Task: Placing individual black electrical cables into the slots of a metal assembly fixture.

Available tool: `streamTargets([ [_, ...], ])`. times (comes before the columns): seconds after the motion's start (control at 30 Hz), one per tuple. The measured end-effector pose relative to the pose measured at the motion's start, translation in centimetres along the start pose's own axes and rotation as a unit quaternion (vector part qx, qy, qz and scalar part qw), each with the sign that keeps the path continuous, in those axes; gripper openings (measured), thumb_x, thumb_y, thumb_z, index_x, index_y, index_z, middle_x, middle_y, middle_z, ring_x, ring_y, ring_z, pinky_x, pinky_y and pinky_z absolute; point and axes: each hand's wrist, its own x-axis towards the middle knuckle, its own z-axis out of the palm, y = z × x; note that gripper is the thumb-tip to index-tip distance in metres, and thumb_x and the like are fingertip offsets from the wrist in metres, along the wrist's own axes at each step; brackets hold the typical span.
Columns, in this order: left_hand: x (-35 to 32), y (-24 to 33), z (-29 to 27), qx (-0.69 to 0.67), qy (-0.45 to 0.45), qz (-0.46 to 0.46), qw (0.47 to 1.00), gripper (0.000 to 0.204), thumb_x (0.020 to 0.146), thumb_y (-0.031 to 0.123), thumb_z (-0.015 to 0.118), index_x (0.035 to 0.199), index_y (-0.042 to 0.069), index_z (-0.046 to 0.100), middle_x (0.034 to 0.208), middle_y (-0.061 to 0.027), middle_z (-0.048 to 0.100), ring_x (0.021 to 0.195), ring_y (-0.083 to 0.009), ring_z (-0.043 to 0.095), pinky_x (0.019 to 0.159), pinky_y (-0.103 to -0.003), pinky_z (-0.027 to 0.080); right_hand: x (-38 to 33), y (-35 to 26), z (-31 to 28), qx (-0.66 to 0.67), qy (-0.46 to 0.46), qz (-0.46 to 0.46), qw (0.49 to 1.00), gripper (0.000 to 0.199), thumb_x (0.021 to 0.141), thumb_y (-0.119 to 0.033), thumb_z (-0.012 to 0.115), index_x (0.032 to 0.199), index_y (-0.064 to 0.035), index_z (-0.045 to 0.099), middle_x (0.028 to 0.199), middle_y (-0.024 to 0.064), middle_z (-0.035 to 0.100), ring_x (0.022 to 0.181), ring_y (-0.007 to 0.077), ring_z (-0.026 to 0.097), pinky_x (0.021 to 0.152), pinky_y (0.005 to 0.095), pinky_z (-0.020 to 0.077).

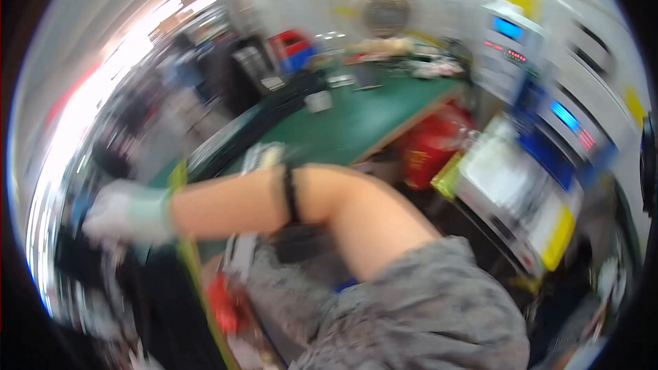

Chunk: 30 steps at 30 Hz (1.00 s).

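My right arm, in a grey patterned short sleeve with a black band near the elbow, stretches across to the far left. My right hand (127, 214), in a whitish glove, is at its end. Motion smears its fingers, so I cannot tell whether they hold anything. Dark blurred items (81, 257) lie close by the hand. Below the wrist is a large black surface (171, 301) beside a yellow strip (205, 312). My left hand does not show clearly anywhere.
A green-topped table (356, 120) carries a small white block (318, 101), long black pieces and loose items. A red and blue bin (291, 51) stands behind. Red bags (435, 144) sit under the table's right edge. Right are white machines (510, 48) with lit blue displays. A fan (386, 11) stands at the back.
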Motion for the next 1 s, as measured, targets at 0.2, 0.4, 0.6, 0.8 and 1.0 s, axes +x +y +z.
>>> streamTargets([
  [0.2, 2.0, -2.7, 3.5, 0.029, 0.106, 0.108, 0.988, 0.043, 0.079, 0.02, 0.067, 0.121, 0.029, 0.064, 0.127, -0.0052, 0.056, 0.124, -0.0247, 0.049, 0.112, -0.056, 0.02, 1.5, 0.3, -3.3, 0.378, 0.006, 0.407, 0.832, 0.029, 0.094, -0.019, 0.055, 0.099, 0.0083, 0.062, 0.064, 0.003, 0.053, 0.062, 0.0178, 0.057, 0.073, 0.0369, 0.0551],
  [0.4, 2.9, -5.9, -3.0, -0.012, 0.116, 0.036, 0.993, 0.046, 0.076, 0.021, 0.07, 0.118, 0.036, 0.066, 0.123, -0.0034, 0.059, 0.127, -0.0225, 0.048, 0.109, -0.061, 0.015, 3.7, 2.8, -3.0, 0.498, 0.126, 0.537, 0.67, 0.032, 0.098, -0.025, 0.053, 0.106, 0.0059, 0.057, 0.058, -0.0064, 0.034, 0.058, 0.0114, 0.04, 0.084, 0.0348, 0.0518],
  [0.6, 5.9, -2.0, -5.6, -0.021, 0.096, 0.002, 0.995, 0.046, 0.08, 0.022, 0.068, 0.12, 0.043, 0.063, 0.126, -0.0035, 0.059, 0.124, -0.0217, 0.049, 0.112, -0.058, 0.016, 2.4, 7.0, -8.9, 0.554, 0.083, 0.487, 0.67, 0.026, 0.101, -0.02, 0.048, 0.105, 0.0053, 0.056, 0.06, -0.0064, 0.029, 0.057, 0.0105, 0.034, 0.089, 0.0396, 0.0502],
  [0.8, 8.5, -5.7, -7.2, 0.063, 0.239, -0.021, 0.969, 0.038, 0.081, 0.022, 0.067, 0.116, 0.038, 0.067, 0.115, -0.0035, 0.064, 0.111, -0.0245, 0.057, 0.109, -0.047, 0.029, 1.3, 6.7, -10.2, 0.619, 0.047, 0.444, 0.646, 0.03, 0.103, -0.019, 0.042, 0.109, 0.0072, 0.056, 0.059, -0.0051, 0.028, 0.055, 0.0111, 0.032, 0.09, 0.0377, 0.0497],
  [1.0, 9.5, -12.6, -12.9, -0.017, 0.432, 0.024, 0.901, 0.033, 0.079, 0.014, 0.067, 0.11, 0.025, 0.071, 0.102, -0.0046, 0.065, 0.095, -0.0268, 0.061, 0.088, -0.039, 0.045, -0.5, 6.1, -12.0, 0.624, 0.108, 0.454, 0.627, 0.034, 0.104, -0.021, 0.039, 0.108, 0.0065, 0.057, 0.059, -0.0058, 0.025, 0.054, 0.0097, 0.029, 0.085, 0.0332, 0.0479],
])
